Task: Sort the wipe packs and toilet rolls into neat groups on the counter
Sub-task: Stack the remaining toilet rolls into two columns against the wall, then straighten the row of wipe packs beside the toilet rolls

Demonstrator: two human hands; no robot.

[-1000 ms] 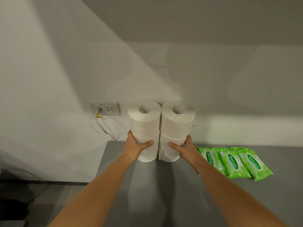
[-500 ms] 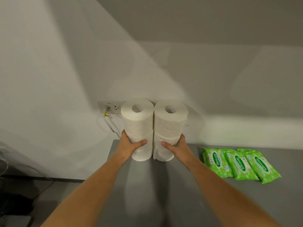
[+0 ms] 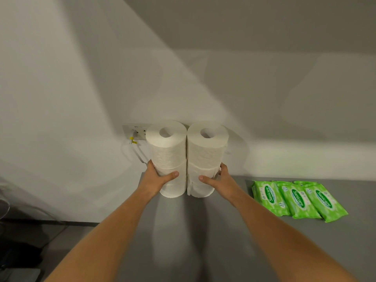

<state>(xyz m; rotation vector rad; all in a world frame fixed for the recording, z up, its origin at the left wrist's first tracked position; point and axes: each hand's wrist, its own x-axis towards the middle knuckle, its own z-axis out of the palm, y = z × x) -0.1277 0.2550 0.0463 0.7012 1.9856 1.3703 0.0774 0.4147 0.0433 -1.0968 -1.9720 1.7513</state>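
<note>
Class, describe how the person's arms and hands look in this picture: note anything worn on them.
Both forearms are bare, with no sleeves showing. The left hand and right hand wear no gloves, and no rings, watch or bracelet show. Nails look short and plain.

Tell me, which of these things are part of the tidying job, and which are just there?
Part of the job:
- left stack of toilet rolls, held by the left hand
- right stack of toilet rolls, held by the right hand
- three green wipe packs
- grey counter

Just there:
- wall socket
- plugged-in cable
</note>
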